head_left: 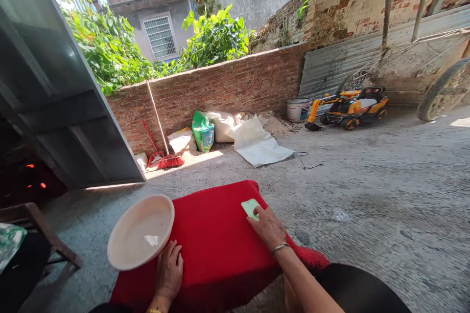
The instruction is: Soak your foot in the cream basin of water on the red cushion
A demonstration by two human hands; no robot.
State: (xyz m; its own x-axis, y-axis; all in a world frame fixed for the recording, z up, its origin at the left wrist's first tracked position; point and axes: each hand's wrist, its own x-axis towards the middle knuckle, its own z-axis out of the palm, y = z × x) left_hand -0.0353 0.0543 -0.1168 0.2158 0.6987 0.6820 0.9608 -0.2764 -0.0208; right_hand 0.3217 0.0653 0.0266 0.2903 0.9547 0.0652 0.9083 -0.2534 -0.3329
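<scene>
A red cloth (213, 234) with a fringed edge covers a low table before me. My right hand (270, 230), with a bracelet at its wrist, is at the cloth's far right side. Its fingers are closed on the near end of a pale green phone (249, 207). My left hand (170, 266) rests on the cloth with its fingers stretched out, close against a basin's near right side. That wide, light-coloured basin (127, 239) stands at the table's left and seems to hold a little water with a bright reflection. I cannot tell whether the left fingers touch it.
A dark metal door (73, 122) stands at left, above a wooden chair (40, 227). By the brick wall (257, 76) are a red broom (171, 161), a green sack (203, 132) and a white sheet (259, 144). A toy excavator (350, 110) is farther right, beside a bucket (296, 109).
</scene>
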